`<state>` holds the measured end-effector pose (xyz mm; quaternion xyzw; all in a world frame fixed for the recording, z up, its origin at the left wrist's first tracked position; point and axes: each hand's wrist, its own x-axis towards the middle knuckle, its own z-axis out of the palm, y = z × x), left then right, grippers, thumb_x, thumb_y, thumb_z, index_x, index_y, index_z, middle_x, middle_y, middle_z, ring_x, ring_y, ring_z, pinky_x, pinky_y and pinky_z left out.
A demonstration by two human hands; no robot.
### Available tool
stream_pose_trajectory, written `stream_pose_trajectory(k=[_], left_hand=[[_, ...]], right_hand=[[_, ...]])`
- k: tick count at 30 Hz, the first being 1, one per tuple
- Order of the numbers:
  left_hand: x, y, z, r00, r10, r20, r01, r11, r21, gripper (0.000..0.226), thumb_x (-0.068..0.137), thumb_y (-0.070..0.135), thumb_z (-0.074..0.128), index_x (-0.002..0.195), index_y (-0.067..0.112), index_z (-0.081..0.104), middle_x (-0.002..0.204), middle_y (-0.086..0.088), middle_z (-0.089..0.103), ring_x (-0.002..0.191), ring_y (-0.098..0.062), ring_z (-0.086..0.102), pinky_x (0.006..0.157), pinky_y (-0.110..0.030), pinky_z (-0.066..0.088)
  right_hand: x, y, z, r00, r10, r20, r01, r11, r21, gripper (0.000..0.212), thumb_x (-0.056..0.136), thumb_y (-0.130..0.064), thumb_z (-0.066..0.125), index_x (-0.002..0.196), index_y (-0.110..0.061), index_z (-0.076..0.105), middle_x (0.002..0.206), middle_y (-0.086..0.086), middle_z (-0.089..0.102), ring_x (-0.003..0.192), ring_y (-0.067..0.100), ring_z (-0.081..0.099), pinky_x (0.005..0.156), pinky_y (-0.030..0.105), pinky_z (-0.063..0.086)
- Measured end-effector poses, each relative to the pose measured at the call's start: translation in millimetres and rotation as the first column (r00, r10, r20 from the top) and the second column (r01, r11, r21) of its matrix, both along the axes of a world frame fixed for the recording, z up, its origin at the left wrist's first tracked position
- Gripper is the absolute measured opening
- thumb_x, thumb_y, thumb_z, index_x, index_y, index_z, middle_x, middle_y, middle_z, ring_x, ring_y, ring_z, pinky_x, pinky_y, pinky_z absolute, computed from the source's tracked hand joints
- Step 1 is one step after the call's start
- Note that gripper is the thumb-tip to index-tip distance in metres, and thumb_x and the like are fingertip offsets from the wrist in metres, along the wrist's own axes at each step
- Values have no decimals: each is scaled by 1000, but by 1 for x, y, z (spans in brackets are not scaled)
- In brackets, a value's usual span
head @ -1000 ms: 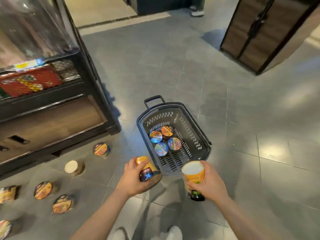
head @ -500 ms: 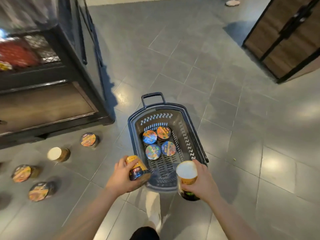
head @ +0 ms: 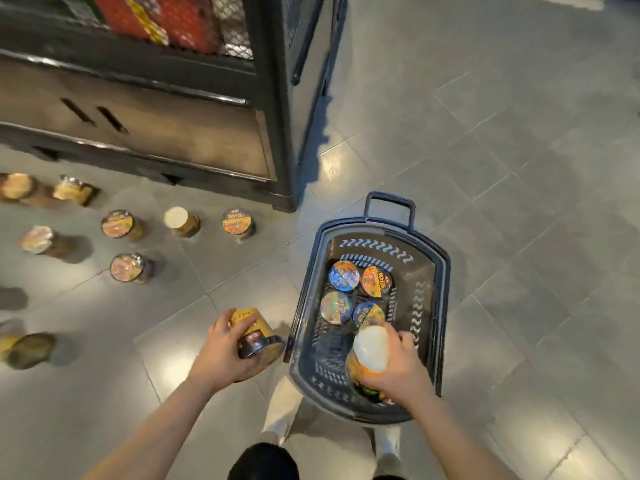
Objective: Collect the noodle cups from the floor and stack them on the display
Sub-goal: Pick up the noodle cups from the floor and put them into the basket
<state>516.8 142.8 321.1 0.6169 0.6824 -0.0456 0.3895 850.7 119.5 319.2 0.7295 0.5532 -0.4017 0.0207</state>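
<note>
Two hands gripping cups, right hand (head: 398,368) inside basket (head: 443,306)

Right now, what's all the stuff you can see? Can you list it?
Cups in basket: four, colourful lids, upright.
Basket: one, dark blue-grey, on the floor.
Cups on floor: at least nine, mostly brown and orange, left of the basket.
Display shelf: one, black frame, top left.
Red packets: behind the shelf's mesh.
Floor: grey tiles.
Left hand: holds a yellow cup.
Right hand: holds an orange cup over the basket.
</note>
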Motion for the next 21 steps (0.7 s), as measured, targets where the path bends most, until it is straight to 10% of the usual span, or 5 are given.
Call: stream_pose_trajectory(k=[8,15,21], left_hand=[[38,-132,-63,735,677,27,-676,730,102,83,67,26,88,141,27,50,144,-20,33,132,-41,33,111,-49,31],[100,-218,-161,550,835,13,-835,549,35,82,66,26,86,140,27,52,146,-19,33,134,-39,31,112,-47,30],[137,-251,-243,573,818,52,-819,570,66,81,61,42,70,140,31,51,143,-11,35,127,-35,38,107,-42,35]], right_hand=[[12,48,-75,882,470,18,-469,882,-31,105,59,-57,79,141,-22,23,130,1,33,126,27,37,97,38,40],[3,37,-188,739,660,134,-672,738,70,106,59,-50,84,141,-14,28,131,7,39,125,28,36,99,38,36],[-10,21,-294,670,711,214,-736,674,67,113,57,-47,86,144,-9,25,134,11,37,123,32,37,99,39,38]])
